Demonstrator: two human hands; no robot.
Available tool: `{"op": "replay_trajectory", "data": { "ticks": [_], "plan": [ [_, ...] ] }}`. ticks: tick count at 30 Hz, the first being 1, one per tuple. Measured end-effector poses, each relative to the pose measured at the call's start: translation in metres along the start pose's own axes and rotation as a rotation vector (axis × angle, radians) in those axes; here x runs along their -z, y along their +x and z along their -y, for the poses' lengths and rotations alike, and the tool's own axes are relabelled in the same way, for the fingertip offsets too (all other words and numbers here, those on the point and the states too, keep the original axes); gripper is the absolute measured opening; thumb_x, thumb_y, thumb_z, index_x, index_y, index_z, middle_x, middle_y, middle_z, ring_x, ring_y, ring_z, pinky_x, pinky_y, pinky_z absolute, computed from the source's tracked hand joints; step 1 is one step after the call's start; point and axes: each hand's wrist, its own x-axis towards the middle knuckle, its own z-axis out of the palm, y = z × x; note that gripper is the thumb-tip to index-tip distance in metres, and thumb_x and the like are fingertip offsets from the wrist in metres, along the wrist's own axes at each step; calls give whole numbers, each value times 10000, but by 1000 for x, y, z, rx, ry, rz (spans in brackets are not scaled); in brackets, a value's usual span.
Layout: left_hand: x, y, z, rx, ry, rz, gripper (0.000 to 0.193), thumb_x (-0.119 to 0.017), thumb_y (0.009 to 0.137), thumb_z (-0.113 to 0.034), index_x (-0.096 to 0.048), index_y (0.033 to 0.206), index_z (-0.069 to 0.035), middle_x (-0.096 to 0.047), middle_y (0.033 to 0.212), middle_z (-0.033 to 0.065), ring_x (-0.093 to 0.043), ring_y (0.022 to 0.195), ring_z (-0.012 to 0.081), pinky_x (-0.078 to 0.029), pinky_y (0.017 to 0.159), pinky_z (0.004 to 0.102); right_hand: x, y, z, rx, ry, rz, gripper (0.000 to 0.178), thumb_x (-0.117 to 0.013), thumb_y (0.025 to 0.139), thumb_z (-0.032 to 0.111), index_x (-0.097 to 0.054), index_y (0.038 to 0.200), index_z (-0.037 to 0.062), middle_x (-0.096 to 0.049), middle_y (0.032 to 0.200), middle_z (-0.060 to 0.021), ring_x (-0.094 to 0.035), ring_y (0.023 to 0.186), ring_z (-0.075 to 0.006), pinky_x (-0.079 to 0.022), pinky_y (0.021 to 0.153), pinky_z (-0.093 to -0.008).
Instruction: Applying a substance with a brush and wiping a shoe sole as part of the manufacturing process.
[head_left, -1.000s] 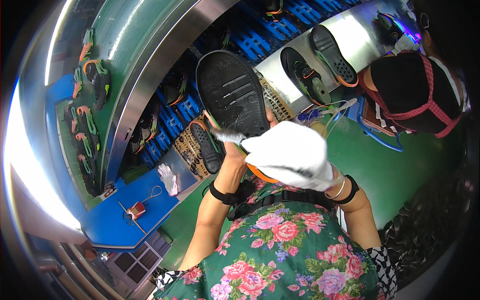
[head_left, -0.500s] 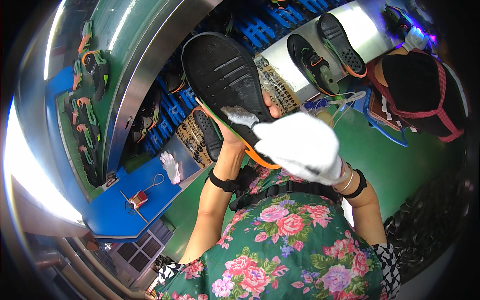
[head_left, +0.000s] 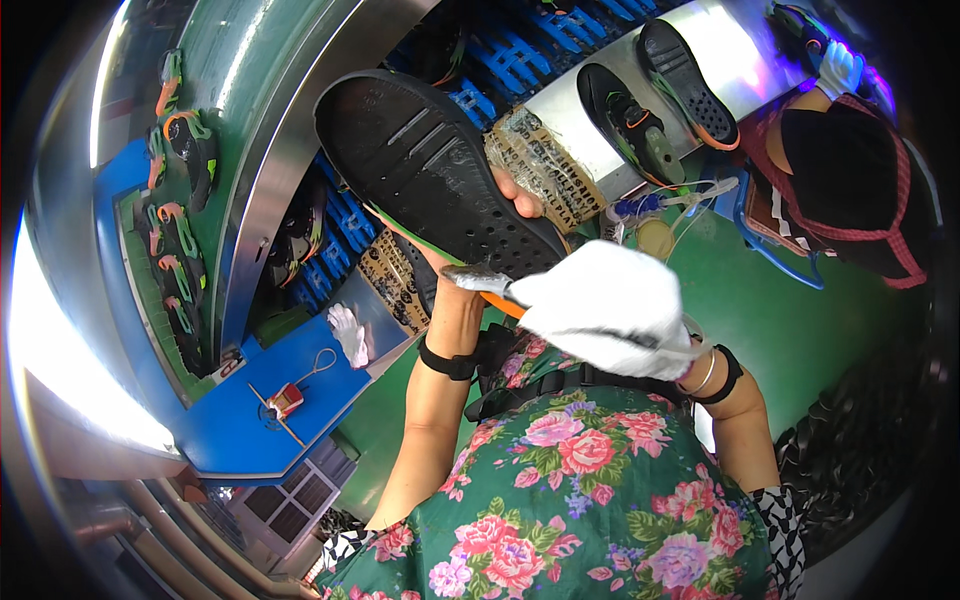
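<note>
My bare left hand (head_left: 517, 194) is wrapped round a large black shoe sole (head_left: 420, 160) from beneath, its fingertips curling over the right edge. The sole lies tilted with its ribbed, hole-dotted inner face up; an orange and green rim runs along the near side. My right hand (head_left: 605, 300), in a white glove, is closed round a brush (head_left: 477, 280). The wet, greyish bristles are at the sole's near-left edge, close to my left wrist; whether they touch it I cannot tell. Most of my left palm is hidden under the sole.
A black shoe upper (head_left: 622, 120) and another sole (head_left: 688, 85) lie on a metal ledge (head_left: 560, 110). Several shoes (head_left: 190, 150) ride a green belt at left. A white glove (head_left: 348, 335) lies near a blue table (head_left: 235, 430). A co-worker (head_left: 850, 180) sits at right.
The brush has moved down and left from the sole's middle to its near edge. My left hand has shifted the sole slightly left.
</note>
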Motion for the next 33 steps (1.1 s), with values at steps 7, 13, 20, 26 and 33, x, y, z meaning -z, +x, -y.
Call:
{"op": "replay_trajectory", "data": {
  "ticks": [7, 13, 20, 26, 33],
  "plan": [
    [-10, 5, -2, -72, 7, -40, 689, -525, 951, -655, -584, 1090, 17, -602, 982, 120, -617, 907, 276, -488, 902, 448, -12, -8, -2, 42, -154, -51, 291, -808, 780, 20, -777, 1065, 68, -763, 1037, -96, -708, 873, -258, -568, 740, -360],
    [-5, 7, -6, -117, 49, -15, 702, -520, 953, -662, -575, 1115, 18, -599, 999, 119, -622, 922, 276, -483, 908, 446, 2, -5, -3, -72, -79, -87, 274, -827, 764, 19, -771, 1033, 23, -763, 989, -107, -716, 841, -257, -569, 729, -360],
    [8, 10, -12, -124, 171, 20, 872, -644, 811, -782, -566, 1113, 32, -599, 1005, 103, -621, 941, 242, -476, 888, 416, 2, -8, -6, -174, 44, -107, 244, -803, 783, 17, -774, 1025, 34, -763, 985, -114, -710, 816, -257, -564, 724, -351],
    [3, 8, -18, -152, 182, 33, 833, -659, 825, -751, -573, 1110, 27, -608, 1016, 104, -627, 923, 240, -478, 872, 413, -4, -9, -4, -50, -72, -57, 229, -817, 744, 9, -776, 968, 37, -768, 998, -115, -715, 833, -263, -564, 726, -361],
    [9, 11, -24, -167, 251, 11, 771, -667, 853, -705, -583, 1087, 25, -613, 996, 111, -635, 901, 243, -474, 842, 402, 1, -12, -9, -173, 14, -116, 243, -816, 767, 21, -786, 1006, 46, -771, 996, -108, -713, 828, -249, -560, 718, -351]
  ]
}}
